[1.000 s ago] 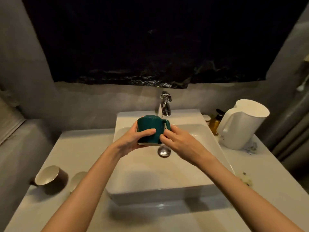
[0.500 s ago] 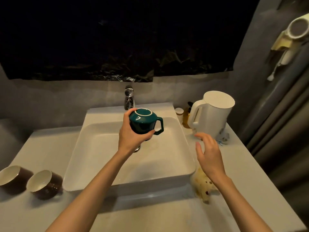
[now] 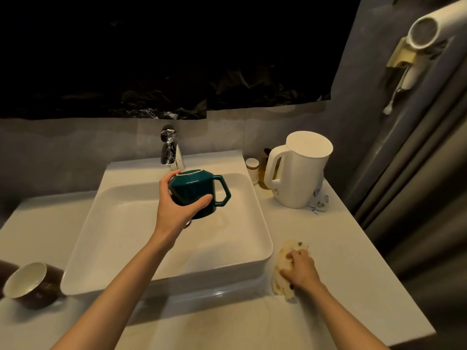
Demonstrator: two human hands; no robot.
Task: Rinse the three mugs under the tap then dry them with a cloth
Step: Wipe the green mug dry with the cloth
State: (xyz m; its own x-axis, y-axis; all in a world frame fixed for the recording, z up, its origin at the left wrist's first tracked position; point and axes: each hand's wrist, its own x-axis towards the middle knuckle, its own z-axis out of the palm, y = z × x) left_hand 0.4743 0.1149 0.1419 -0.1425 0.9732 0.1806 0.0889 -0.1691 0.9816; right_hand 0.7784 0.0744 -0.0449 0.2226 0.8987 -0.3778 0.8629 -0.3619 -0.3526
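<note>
Lower left, one brown ceramic mug with cream inside point(image 3: 27, 284) lies on its side; a dark shape point(image 3: 6, 269) beside it is cut off by the frame. At centre, your left hand point(image 3: 177, 210) grips one upturned teal faceted mug point(image 3: 194, 188) over the white rectangular basin point(image 3: 121, 236), before the chrome tap point(image 3: 168, 150). Lower right, your right hand point(image 3: 300, 269) clutches one crumpled pale yellow cloth point(image 3: 290, 247); the white plastic kettle point(image 3: 300, 178) stands behind.

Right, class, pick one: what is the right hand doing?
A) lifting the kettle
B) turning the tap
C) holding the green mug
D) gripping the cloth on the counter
D: the right hand curls round the cloth beside the sink, while the left hand holds the mug.
</note>
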